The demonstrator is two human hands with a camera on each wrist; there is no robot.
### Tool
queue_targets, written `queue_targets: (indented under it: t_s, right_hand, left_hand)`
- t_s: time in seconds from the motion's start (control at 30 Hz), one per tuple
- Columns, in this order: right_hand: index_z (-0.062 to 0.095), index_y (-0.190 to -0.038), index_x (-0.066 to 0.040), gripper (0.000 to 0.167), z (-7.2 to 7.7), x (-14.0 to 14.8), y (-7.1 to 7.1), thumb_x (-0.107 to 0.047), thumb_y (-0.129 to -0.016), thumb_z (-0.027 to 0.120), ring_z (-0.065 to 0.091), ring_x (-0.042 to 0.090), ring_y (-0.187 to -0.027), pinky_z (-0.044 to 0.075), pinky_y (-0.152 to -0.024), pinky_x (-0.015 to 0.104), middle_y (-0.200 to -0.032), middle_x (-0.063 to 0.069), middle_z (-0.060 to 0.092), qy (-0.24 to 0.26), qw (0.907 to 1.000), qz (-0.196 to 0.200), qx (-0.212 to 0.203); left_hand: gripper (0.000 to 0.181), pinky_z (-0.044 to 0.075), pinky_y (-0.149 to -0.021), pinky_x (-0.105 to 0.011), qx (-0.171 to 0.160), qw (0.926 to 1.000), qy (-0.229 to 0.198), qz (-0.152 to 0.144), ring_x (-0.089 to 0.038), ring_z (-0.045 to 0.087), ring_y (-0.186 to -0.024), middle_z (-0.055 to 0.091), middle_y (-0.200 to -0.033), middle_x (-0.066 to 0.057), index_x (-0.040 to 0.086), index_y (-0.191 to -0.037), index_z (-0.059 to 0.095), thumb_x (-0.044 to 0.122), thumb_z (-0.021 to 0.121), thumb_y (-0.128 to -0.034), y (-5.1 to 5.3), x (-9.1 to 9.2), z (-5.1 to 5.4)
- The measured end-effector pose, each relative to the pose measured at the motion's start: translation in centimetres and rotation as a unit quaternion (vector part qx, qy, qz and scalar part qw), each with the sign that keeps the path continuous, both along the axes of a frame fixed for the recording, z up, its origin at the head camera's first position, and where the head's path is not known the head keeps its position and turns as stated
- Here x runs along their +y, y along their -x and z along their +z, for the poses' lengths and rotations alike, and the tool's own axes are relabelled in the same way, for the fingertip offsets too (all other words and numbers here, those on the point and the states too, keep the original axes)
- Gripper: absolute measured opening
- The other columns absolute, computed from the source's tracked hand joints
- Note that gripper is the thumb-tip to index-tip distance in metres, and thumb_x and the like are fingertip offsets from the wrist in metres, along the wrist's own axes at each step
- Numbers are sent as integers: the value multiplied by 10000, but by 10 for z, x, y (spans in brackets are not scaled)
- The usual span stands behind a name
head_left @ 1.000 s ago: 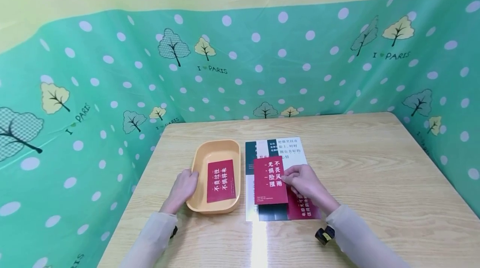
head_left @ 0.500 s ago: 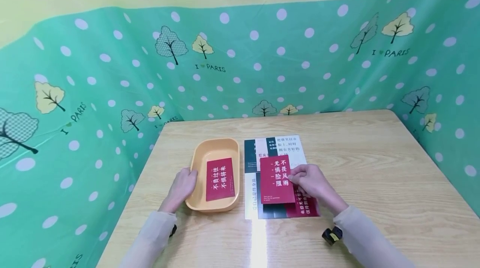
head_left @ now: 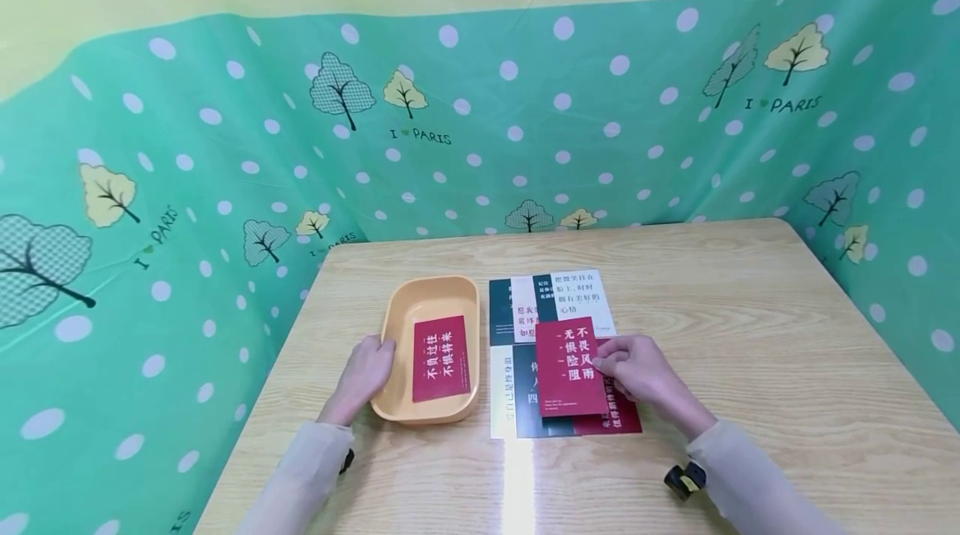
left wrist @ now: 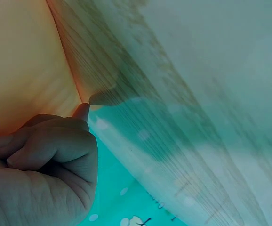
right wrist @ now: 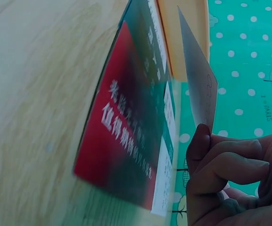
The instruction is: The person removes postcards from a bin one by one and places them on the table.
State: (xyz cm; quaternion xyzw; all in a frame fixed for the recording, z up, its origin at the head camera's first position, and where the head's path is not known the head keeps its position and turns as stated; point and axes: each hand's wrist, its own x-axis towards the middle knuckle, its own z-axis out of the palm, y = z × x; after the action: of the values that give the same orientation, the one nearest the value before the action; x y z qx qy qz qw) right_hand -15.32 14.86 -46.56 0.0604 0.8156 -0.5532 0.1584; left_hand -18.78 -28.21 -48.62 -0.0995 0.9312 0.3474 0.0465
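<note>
My left hand (head_left: 367, 372) grips the left side of a pale orange plastic tray (head_left: 435, 299). In the left wrist view its fingers (left wrist: 51, 146) curl against the tray wall (left wrist: 23, 56). Inside the tray lies one red postcard (head_left: 431, 389) with white Chinese lettering. Between thumb and fingers, my right hand (head_left: 639, 370) pinches the right edge of another red postcard (head_left: 564, 393). This card is raised over a spread of postcards; the right wrist view shows its pale back (right wrist: 199, 80) tilted above them. It covers part of the dark green and red cards beneath.
Postcards lie edge to edge right of the tray: a white card (head_left: 585, 293) at the back, a dark green card (head_left: 501, 310) at left, a red card (head_left: 628, 420) at front right. A green dotted curtain (head_left: 465, 152) hangs behind the wooden table (head_left: 720, 302).
My right hand has carried the pinched red postcard to the right and slightly nearer me, uncovering more of the cards at left. The left hand and tray have stayed in place.
</note>
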Motion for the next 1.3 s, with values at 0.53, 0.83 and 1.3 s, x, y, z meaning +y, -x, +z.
queue_targets:
  t_s: [0.53, 0.83, 1.3]
  right_hand:
    - [662, -1206, 82, 277, -8, 26, -5, -116, -1012, 673, 537, 214, -678, 452, -562, 290, -868, 90, 677, -355, 9993, 60, 29]
    - [670, -1198, 95, 285, -15, 46, -7, -116, -1006, 680, 515, 182, -623, 444, -529, 281, -827, 76, 672, -338, 9993, 90, 127]
    - [658, -1229, 114, 330, -18, 68, -9, -122, -1001, 687, 511, 182, -678, 444, -567, 272, -904, 81, 680, -420, 9990, 174, -37]
  left_hand:
    - [464, 549, -564, -356, -156, 9999, 10, 27, -234, 631, -648, 617, -823, -165, -112, -1164, 612, 263, 352, -1076, -2, 2, 0]
    - [473, 553, -554, -352, -176, 9998, 19, 34, -231, 633, -630, 613, -816, -165, -116, -1183, 602, 269, 348, -1083, -1, 2, 2]
    - [484, 555, -565, -354, -220, 9997, 32, 54, -238, 631, -655, 615, -836, -174, -129, -1206, 592, 270, 348, -1082, -1, 2, 2]
